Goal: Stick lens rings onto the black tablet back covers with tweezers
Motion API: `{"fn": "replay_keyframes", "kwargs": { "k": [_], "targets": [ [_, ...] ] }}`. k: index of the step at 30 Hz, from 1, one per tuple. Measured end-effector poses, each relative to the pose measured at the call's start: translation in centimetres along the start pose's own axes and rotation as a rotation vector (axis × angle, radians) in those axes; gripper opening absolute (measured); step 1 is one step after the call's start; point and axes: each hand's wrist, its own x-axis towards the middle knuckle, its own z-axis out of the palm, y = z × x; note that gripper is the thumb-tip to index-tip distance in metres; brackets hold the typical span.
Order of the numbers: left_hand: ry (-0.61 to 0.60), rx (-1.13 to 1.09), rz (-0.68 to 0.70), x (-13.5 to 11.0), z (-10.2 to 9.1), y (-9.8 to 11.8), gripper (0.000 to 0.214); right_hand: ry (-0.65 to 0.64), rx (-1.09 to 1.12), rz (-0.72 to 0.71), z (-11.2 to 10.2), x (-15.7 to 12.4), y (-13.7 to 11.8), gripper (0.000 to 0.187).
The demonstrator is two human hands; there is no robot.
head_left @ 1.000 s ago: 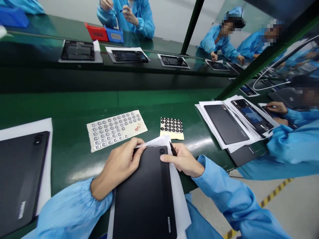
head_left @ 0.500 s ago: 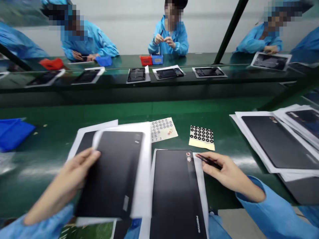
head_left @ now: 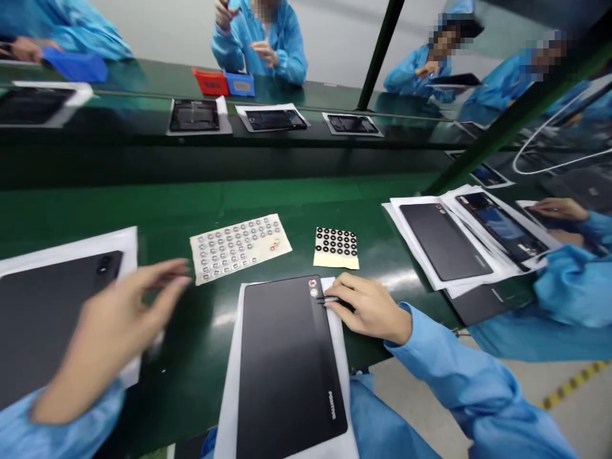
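At the green counter (head_left: 191, 382), a black tablet (head_left: 48, 319) on white paper (head_left: 71, 245) sits at far left, the empty left hand (head_left: 108, 331) open just over it; further right, the right hand (head_left: 370, 309) grips black tweezers (head_left: 329, 299) at the top edge of a second black tablet (head_left: 287, 363).

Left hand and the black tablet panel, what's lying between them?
In the head view, a stretch of green bench lies between the left hand and the black tablet panel, then the edge of the white sheet under the panel.
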Motion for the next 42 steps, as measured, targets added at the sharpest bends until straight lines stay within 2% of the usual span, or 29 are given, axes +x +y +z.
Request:
{"fn": "replay_keyframes", "kwargs": {
  "k": [1,2,4,6,8,14,18,22,28,34,39,42],
  "targets": [
    [-0.062,-0.086,0.118,0.0,1.7,2.9,0.033,-0.01,-0.043,-0.007,0.0,0.3,0.0,0.024],
    [-0.179,-0.154,0.255,0.0,3.4,5.5,0.032,-0.02,-0.078,-0.014,0.1,0.5,-0.1,0.025],
    [-0.268,-0.214,0.425,0.0,6.3,9.7,0.031,-0.03,-0.118,-0.022,0.0,0.9,-0.2,0.025],
    [-0.299,-0.195,0.488,0.1,8.4,12.2,0.034,-0.043,-0.13,-0.03,0.0,1.3,-0.2,0.025],
    [-0.304,-0.163,0.494,0.3,9.7,13.1,0.033,-0.048,-0.121,-0.039,0.1,1.6,0.0,0.025],
    [-0.256,-0.174,0.432,1.0,11.0,13.5,0.021,0.026,-0.026,0.036,0.3,2.4,1.1,0.022],
    [-0.27,-0.234,0.381,1.5,11.2,13.9,0.022,-0.035,-0.09,0.025,-0.5,3.1,1.2,0.025],
    [-0.207,-0.331,0.293,2.0,11.2,13.6,0.022,-0.103,-0.132,-0.023,-1.4,3.8,0.9,0.024],
    [-0.171,-0.243,0.429,2.1,11.4,13.1,0.024,-0.09,-0.195,-0.046,-1.5,4.0,0.8,0.024],
    [-0.144,-0.241,0.456,2.2,11.6,12.9,0.021,-0.088,-0.184,-0.084,-1.1,4.3,1.2,0.024],
    [-0.148,-0.227,0.467,2.1,11.9,12.8,0.02,-0.014,-0.171,-0.048,-0.4,3.9,1.4,0.024],
    [-0.147,-0.21,0.476,2.1,11.9,13.2,0.021,0.029,-0.24,-0.076,-0.2,3.3,1.1,0.022]
  ]
}}
